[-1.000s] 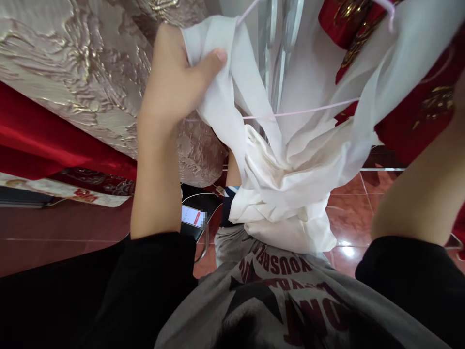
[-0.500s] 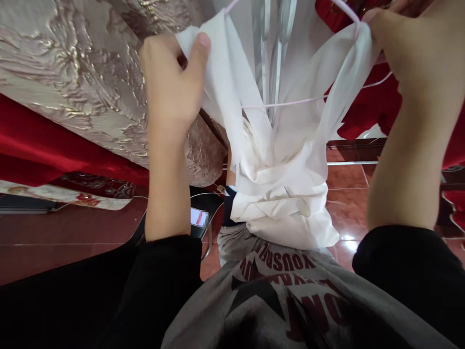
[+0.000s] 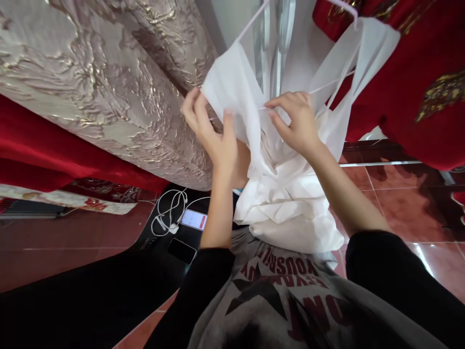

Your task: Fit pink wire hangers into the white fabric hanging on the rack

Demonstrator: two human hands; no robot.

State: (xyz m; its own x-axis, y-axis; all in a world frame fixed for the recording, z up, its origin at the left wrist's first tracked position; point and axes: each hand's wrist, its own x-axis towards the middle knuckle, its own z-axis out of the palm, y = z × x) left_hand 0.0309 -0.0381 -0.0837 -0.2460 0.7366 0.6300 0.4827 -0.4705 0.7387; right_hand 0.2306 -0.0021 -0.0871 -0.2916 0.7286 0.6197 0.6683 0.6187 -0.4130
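A thin white cloth (image 3: 286, 194) hangs from a pale pink hanger (image 3: 253, 20) in front of me, with its lower part bunched against my shirt. My left hand (image 3: 214, 131) is at the cloth's left edge, its thumb and fingers apart and the fingertips touching or close to the fabric. Between the two draped sides, my right hand (image 3: 296, 121) has its thumb and forefinger at the hanger's thin lower bar, pinching it. On the right, a loop of the cloth drapes over the hanger's notched shoulder without a hand on it.
Crinkled beige-gold fabric (image 3: 83, 72) fills the left, above red cloth (image 3: 54, 150). Red garments with gold decoration (image 3: 428, 106) hang at right. A black seat (image 3: 90, 271) holds a lit phone (image 3: 194, 219), a dark phone (image 3: 182, 251) and white earphones (image 3: 174, 227). Red tiles (image 3: 403, 208) lie below.
Both hands have come down and inward from the cloth's upper corners. My right hand has let go of the right side and moved to the hanger's bar; my left hand's grip has loosened.
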